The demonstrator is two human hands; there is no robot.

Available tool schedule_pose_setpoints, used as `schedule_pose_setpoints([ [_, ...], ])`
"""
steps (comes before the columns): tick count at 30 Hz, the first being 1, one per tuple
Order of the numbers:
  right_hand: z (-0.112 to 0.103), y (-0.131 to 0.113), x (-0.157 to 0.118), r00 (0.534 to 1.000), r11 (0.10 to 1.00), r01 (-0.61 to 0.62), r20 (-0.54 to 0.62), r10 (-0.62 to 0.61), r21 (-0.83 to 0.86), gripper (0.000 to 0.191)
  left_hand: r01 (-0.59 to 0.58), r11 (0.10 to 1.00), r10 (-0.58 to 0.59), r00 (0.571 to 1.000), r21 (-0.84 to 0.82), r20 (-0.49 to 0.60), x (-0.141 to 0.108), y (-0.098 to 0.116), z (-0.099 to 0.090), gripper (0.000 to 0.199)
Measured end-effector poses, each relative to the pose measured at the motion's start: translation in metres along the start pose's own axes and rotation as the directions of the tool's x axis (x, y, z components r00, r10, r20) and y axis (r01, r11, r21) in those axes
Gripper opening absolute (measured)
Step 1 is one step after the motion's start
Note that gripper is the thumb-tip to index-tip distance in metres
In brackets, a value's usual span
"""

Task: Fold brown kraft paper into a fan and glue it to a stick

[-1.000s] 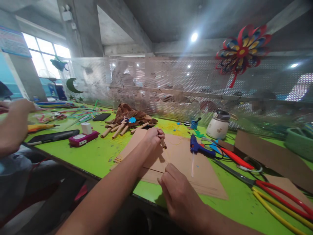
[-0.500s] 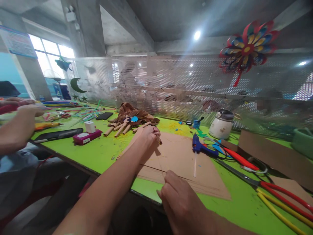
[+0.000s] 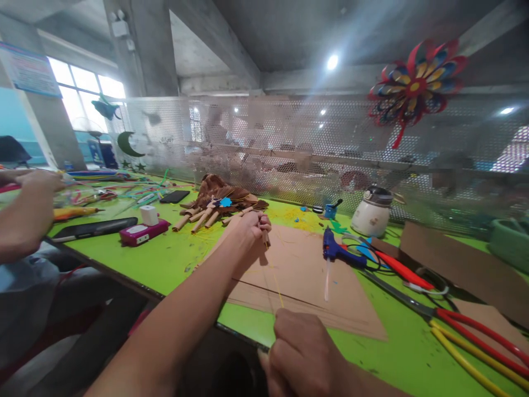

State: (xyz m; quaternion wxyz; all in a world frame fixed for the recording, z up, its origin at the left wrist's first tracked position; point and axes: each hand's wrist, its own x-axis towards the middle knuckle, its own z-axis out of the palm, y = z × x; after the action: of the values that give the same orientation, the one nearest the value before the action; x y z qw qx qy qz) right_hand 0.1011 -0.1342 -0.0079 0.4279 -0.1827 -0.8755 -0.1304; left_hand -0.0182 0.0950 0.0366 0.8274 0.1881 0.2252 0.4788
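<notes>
Left hand: my left hand (image 3: 248, 229) is out over the brown card sheets (image 3: 306, 281), fingers curled shut around a small brown paper roll (image 3: 265, 237) that pokes out below my fist.
Right hand: my right hand (image 3: 303, 353) sits low, near the bench's front edge, fingers pinched closed on the near end of a thin yellow strand (image 3: 275, 278).
Strand: it runs taut from the roll in my left hand down to my right, crossing above the card.
Card: the sheets lie flat on the green bench (image 3: 173, 259), stacked, one corner pointing right.
Glue gun: a blue glue gun (image 3: 336, 251) lies on the card's far right edge, a clear stick (image 3: 327, 281) trailing toward me.
Right of the card: red and yellow long handles (image 3: 475, 336) lie on the bench, with more brown card (image 3: 458, 264) behind them.
Behind my left hand: a heap of brown leaves and paper rolls (image 3: 219, 201); further right, a white pot (image 3: 371, 212).
Far left: another person's hand (image 3: 25, 212), a pink device (image 3: 142, 231) and a dark phone (image 3: 95, 227) near it.
</notes>
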Motion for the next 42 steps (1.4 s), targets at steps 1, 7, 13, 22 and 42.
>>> schedule_pose_setpoints([
  [1,0.002,0.001,0.000,0.999,0.999,0.031,0.031,-0.032,0.018,0.028,0.014,0.999,-0.014,1.000,0.035,0.007,-0.003,0.000,0.003,0.016],
  [7,-0.006,0.000,0.013,0.975,0.983,0.069,0.195,-0.102,0.173,0.024,0.042,0.965,-0.069,0.993,0.259,0.098,-0.022,-0.002,0.021,0.016],
  [13,-0.054,0.027,0.025,0.940,0.980,-0.160,-0.286,0.187,0.116,0.019,-0.157,0.816,-0.024,0.953,0.557,0.303,-0.033,-0.008,0.030,0.019],
  [22,-0.100,0.116,0.019,0.625,0.727,-0.629,-0.377,0.684,0.276,0.020,-0.365,0.441,-0.230,0.837,0.820,0.496,-0.060,-0.030,0.052,0.030],
  [42,-0.111,0.138,0.000,0.479,0.424,-0.878,0.414,0.774,0.222,0.023,-0.588,-0.513,-0.315,0.807,0.625,0.500,-0.076,-0.037,0.068,0.033],
])
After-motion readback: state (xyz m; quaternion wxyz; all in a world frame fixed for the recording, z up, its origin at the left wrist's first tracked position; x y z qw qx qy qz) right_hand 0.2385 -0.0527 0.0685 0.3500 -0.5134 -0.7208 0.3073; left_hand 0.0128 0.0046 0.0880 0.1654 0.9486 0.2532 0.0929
